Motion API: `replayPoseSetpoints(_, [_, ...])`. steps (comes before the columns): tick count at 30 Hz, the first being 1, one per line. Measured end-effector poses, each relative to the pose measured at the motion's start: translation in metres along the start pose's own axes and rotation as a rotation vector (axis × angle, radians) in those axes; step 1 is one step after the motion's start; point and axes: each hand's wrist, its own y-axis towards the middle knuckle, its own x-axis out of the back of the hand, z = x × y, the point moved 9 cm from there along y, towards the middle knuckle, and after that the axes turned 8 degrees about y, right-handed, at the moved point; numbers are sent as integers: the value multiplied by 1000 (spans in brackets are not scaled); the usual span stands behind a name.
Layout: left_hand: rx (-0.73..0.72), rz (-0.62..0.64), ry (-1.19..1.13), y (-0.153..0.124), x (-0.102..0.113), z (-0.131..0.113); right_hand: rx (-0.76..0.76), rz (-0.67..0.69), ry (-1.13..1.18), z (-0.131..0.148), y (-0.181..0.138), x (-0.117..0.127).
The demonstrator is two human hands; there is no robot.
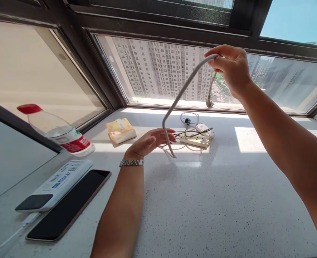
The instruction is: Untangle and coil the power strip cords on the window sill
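- The thick grey rubber power cable (184, 87) is stiff and kinked; I see it rise from a sharp bend near the sill to a hump at upper right, its short free end hanging down with a grey plug (209, 102).
- My right hand (229, 70), raised in front of the window, is clamped on the hump of the cable, fingers curled over it.
- My left hand (150, 141), wearing a metal wristwatch (131, 163), lies open, palm up, fingertips touching the cable's lower bend; it does not grip.
- Just beyond the left hand, the cable's tail runs to a cream plastic power strip (194, 140) with thin wires tangled on it.
- The surface is a white speckled stone windowsill (214, 208), sunlit.
- At left lie a dark flat phone (67, 208), a white power bank (56, 184), a red-capped clear plastic bottle (56, 129) and a yellow tissue pack (120, 130).
- A dark-framed window (158, 32) shows tall apartment blocks outside.
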Motion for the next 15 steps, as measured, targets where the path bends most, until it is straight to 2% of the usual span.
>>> replayPoseSetpoints(3, [158,-528,316,-3,48,31,76,-39,-54,6,-19,16])
replayPoseSetpoints(4, [238,-635,426,-6,57,42,106,-39,-78,9,-28,21])
replayPoseSetpoints(5, [316,-684,518,-8,60,54,130,-29,-106,11,-40,25])
replayPoseSetpoints(7, [427,-662,627,-7,59,76,185,-17,-182,20,-66,33])
replayPoseSetpoints(9, [484,-639,715,-7,57,89,206,30,-268,30,-96,35])
replayPoseSetpoints(11, [469,-664,748,-8,60,88,183,86,-337,37,-124,33])
replayPoseSetpoints(15, [376,-668,781,-3,61,69,77,191,-361,38,-169,21])
